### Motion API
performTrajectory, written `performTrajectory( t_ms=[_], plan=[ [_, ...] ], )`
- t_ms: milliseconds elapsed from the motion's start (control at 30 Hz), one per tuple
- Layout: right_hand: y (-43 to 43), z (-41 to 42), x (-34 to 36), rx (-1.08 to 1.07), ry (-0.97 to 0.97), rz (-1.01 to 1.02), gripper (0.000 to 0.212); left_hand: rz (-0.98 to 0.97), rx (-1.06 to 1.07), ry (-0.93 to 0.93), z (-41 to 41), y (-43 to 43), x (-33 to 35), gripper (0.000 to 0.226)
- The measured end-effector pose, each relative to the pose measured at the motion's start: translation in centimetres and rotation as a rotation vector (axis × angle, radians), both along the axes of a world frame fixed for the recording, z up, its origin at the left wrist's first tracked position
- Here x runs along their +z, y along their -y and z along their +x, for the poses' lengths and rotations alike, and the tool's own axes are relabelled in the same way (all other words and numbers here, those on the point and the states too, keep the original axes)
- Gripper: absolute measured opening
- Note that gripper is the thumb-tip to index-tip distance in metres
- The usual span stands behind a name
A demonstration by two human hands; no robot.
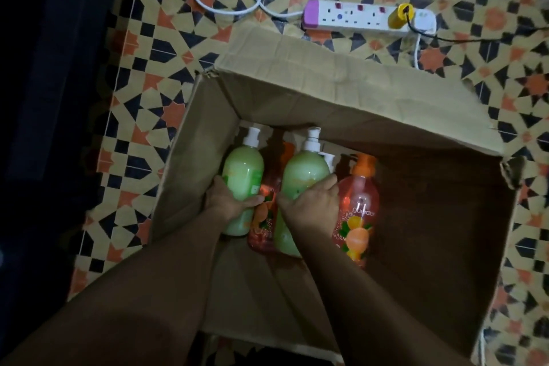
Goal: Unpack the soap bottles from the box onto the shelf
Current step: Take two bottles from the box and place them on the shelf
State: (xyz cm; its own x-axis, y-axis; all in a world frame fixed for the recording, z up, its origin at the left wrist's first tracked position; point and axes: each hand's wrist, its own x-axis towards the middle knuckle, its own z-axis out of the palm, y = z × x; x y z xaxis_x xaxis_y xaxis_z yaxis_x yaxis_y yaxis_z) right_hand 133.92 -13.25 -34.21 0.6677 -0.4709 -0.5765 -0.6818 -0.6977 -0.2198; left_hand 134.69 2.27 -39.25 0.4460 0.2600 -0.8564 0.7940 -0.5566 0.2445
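Note:
An open cardboard box (pixel 326 92) stands on the patterned floor with several soap pump bottles lying inside. My left hand (pixel 228 200) grips a green bottle (pixel 242 169) at the box's left side. My right hand (pixel 312 206) grips a second, larger-looking green bottle (pixel 303 172) in the middle. Between them lies an orange-red bottle (pixel 263 226), partly hidden by both hands. Another orange bottle (pixel 356 208) with a fruit label lies to the right of my right hand. A white pump top (pixel 329 161) of a further bottle peeks out behind. No shelf is in view.
A white power strip (pixel 356 16) with a purple end and a yellow plug (pixel 401 16) lies on the floor beyond the box, with white and black cables running off. A dark surface (pixel 44 98) fills the left edge. The box's right half holds no bottles.

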Motion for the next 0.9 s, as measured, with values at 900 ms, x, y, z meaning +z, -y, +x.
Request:
performTrajectory(
  t_ms=[900],
  plan=[
    [3.8,-1.4,9.0,-0.161,0.133,0.374,0.106,0.004,0.076,0.229,-3.4,1.7,16.1,0.074]
  ],
)
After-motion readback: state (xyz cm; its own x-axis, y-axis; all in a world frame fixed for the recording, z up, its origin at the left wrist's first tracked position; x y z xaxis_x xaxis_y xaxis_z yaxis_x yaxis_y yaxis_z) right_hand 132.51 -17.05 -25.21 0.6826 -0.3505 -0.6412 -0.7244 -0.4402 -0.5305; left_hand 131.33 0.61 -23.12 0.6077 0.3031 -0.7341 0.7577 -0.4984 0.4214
